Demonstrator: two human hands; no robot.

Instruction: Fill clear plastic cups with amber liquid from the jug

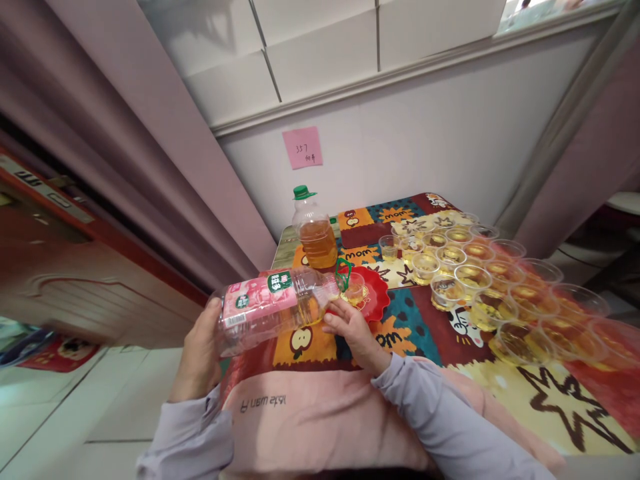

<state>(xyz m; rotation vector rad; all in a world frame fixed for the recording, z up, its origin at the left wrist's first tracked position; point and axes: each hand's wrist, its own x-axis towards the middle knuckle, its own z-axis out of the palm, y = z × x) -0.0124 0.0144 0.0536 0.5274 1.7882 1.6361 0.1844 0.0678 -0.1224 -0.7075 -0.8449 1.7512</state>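
A clear plastic bottle (260,303) with a pink label lies tilted almost level in the air, its neck toward the right. Around its base, at the left, my left hand (200,350) is closed. My right hand (353,330) supports the neck from below with its fingertips. A little yellowish liquid sits low near the bottle's shoulder. The mouth, with a green ring hanging at it, is over a clear plastic cup (355,290). That cup stands in a red scalloped dish (377,300) and holds some yellowish liquid.
Behind stands a green-capped jug (317,240) of amber liquid. Several clear cups (473,277) of yellowish liquid crowd the right side of the patterned tablecloth (420,327). A pink note (303,148) is on the wall. A red wooden door or cabinet (90,280) stands at the left.
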